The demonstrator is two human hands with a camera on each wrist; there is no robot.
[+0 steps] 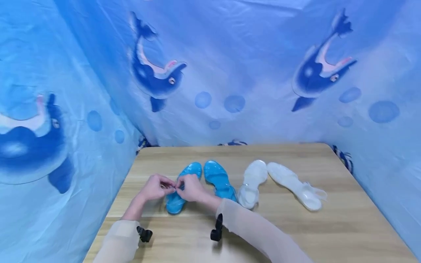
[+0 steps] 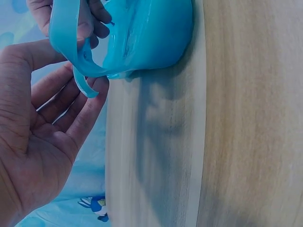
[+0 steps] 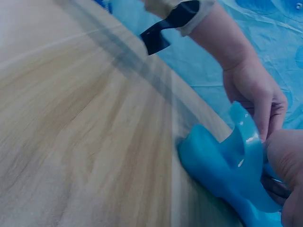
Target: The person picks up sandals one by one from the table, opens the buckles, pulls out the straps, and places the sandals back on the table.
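A blue backdrop (image 1: 263, 54) printed with dolphins and bubbles surrounds the wooden table (image 1: 181, 239) on its far side and both flanks. Two pale sleeves (image 1: 115, 241) reach in from the near edge. Four sandals lie in a row, toes pointing away from the person: the blue sandal (image 1: 175, 206) being worked on at the row's left end, the second blue sandal (image 1: 216, 173) near it, then a white sandal (image 1: 255, 173) whose heel is just beside that one, and another white sandal (image 1: 284, 176) at the right end. The left hand (image 1: 154, 189) and right hand (image 1: 192, 188) meet above the first blue sandal, fingertips close together, each pinching its raised ankle strap (image 2: 64, 28). A black wrist mount (image 1: 144, 233) sits by the left cuff. Smallest is the strap's loose tip (image 2: 86, 87), curling beside the left fingers.
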